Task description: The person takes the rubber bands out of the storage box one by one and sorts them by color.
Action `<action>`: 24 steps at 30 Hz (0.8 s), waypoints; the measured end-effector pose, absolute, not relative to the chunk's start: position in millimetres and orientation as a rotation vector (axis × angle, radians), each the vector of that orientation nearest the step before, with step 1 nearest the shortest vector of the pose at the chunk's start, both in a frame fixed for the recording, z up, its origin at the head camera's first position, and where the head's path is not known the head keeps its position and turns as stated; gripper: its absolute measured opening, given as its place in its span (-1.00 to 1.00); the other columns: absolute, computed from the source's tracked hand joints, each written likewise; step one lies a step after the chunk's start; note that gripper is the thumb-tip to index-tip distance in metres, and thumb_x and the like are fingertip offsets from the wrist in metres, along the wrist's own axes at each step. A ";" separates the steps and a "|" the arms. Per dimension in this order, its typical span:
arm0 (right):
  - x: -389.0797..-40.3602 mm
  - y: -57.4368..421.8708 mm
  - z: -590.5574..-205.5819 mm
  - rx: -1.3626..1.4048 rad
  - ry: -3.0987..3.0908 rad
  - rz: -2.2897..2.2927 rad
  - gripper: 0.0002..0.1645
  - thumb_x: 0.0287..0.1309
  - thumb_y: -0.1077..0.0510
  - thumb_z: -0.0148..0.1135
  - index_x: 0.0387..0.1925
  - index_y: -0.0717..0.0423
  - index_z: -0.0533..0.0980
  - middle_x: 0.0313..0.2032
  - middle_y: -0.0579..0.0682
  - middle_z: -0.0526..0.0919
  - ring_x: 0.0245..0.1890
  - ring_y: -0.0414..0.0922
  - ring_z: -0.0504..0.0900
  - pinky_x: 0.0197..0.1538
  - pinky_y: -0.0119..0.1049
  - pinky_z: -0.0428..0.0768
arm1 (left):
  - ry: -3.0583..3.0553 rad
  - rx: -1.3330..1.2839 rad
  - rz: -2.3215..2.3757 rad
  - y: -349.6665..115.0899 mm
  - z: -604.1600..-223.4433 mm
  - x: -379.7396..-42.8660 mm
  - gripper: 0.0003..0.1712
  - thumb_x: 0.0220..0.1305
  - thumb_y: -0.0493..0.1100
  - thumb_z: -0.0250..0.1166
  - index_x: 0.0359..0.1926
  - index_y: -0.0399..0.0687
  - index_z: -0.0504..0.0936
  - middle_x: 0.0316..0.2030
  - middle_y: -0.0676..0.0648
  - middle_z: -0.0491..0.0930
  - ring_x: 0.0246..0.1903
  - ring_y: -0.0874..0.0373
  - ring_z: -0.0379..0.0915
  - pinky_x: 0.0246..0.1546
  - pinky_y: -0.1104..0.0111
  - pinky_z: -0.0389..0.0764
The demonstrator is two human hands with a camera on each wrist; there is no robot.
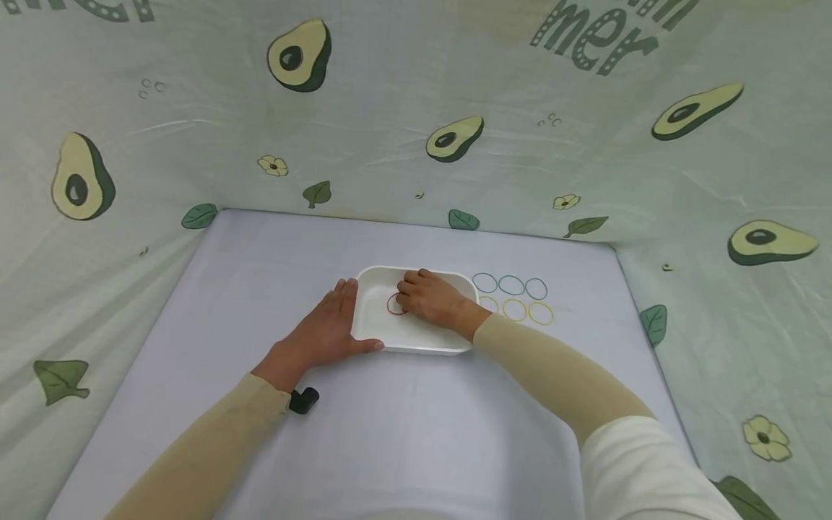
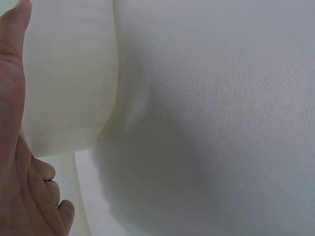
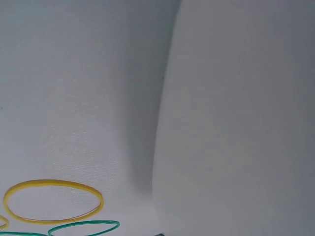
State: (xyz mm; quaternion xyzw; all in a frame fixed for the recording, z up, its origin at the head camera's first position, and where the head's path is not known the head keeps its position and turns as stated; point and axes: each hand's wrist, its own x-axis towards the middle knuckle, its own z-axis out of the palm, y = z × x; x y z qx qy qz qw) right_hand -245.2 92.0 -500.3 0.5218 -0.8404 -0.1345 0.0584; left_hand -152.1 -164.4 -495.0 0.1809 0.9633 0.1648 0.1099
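A white rectangular tray [image 1: 416, 339] rests on the table between both hands. My left hand [image 1: 328, 328] lies against its left end, fingers straight along the side and thumb stretched along the near edge. In the left wrist view, the thumb [image 2: 11, 73] lies beside the tray wall [image 2: 71, 73]. My right hand [image 1: 432, 297] reaches inside the tray with curled fingers, pinching a red rubber band [image 1: 392, 309] at its right side. The fingertips are partly hidden. The right wrist view shows only the tray's outer wall [image 3: 226, 118], not the hand.
Right of the tray, three green rubber bands [image 1: 511, 295] lie in a row, with yellow rubber bands [image 1: 541, 323] in a row nearer me. The right forearm passes close to them. A patterned avocado cloth [image 1: 377, 144] hangs behind and beside the white table [image 1: 416, 433].
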 end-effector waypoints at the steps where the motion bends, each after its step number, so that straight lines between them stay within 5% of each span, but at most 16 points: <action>1: -245.2 92.6 -499.6 1.571 -2.555 -0.405 -0.87 0.52 0.13 0.22 -0.02 0.04 0.62 -0.01 -0.06 0.62 0.05 -0.04 0.48 0.12 -0.19 0.51 | 2.833 0.536 0.484 -164.4 -495.3 -152.1 0.56 0.22 0.63 0.25 0.65 -0.41 -0.31 0.67 -0.39 -0.17 0.68 -0.26 -0.30 0.66 -0.05 -0.01; 24: -240.0 124.6 -484.6 1.304 -2.564 -0.192 -0.79 0.49 0.08 0.25 -0.23 0.10 0.69 -0.19 0.01 0.71 -0.13 0.00 0.52 -0.07 -0.15 0.50 | 2.847 0.547 0.561 -164.7 -495.6 -152.5 0.52 0.22 0.52 0.36 0.64 -0.41 -0.28 0.64 -0.43 -0.09 0.67 -0.31 -0.25 0.66 -0.04 -0.01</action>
